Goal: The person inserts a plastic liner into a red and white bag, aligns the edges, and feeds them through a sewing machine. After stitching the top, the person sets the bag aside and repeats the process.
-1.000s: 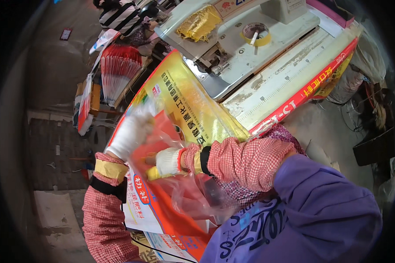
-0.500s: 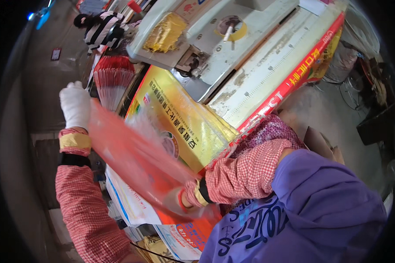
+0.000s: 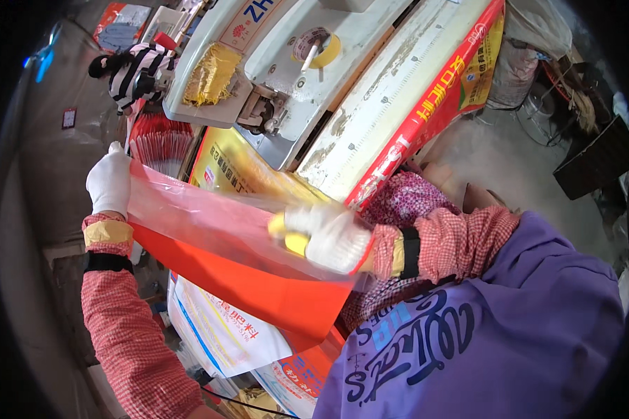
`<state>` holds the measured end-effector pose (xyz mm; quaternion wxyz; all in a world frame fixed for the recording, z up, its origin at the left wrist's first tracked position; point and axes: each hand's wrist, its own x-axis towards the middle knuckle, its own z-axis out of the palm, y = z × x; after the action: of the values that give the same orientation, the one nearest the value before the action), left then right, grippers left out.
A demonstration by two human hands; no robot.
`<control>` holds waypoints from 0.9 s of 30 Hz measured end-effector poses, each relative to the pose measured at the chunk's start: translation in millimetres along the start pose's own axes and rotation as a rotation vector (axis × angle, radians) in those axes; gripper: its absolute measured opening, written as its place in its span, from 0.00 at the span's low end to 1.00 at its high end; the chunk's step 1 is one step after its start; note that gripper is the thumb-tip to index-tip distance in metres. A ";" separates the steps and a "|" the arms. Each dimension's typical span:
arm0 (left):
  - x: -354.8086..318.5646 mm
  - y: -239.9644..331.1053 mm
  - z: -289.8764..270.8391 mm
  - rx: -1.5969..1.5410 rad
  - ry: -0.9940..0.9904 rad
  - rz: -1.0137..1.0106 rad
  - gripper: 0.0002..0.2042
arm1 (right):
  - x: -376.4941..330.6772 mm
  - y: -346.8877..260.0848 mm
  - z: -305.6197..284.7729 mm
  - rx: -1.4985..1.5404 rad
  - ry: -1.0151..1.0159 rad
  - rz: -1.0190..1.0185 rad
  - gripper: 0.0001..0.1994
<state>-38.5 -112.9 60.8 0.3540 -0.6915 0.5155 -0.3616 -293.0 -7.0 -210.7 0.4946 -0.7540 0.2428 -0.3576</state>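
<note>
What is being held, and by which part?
The left hand holds the red-and-clear plastic by its left end; the blurred right hand is near its right end, grip unclear.

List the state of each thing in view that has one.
Red plastic sheet with clear film: raised, spread out.
White-gloved left hand: closed on the sheet's corner.
White-gloved, yellow-tipped right hand: blurred, grip unclear.
Yellow ring-shaped tape roll: lying flat.
Yellow printed plastic bag: partly covered.
</note>
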 end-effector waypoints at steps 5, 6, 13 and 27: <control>1.6 7.7 -7.5 -0.014 -0.060 0.031 0.13 | 39.8 -13.0 -52.0 -0.308 0.038 0.202 0.28; 2.8 9.3 -7.8 -0.040 -0.051 0.021 0.14 | 41.5 -17.1 -54.9 0.009 -0.055 0.255 0.27; 10.6 17.1 -4.4 -0.136 -0.114 0.072 0.17 | 32.5 -35.2 -47.9 0.033 -0.277 0.245 0.21; 59.8 59.8 80.1 -0.351 0.345 -0.111 0.07 | 51.4 -63.3 -15.7 0.383 -0.227 0.038 0.13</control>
<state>15.8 -174.5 -21.8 0.1151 -0.6977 0.5843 -0.3981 -272.3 -28.1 -133.1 0.6595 -0.6770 0.1277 -0.3007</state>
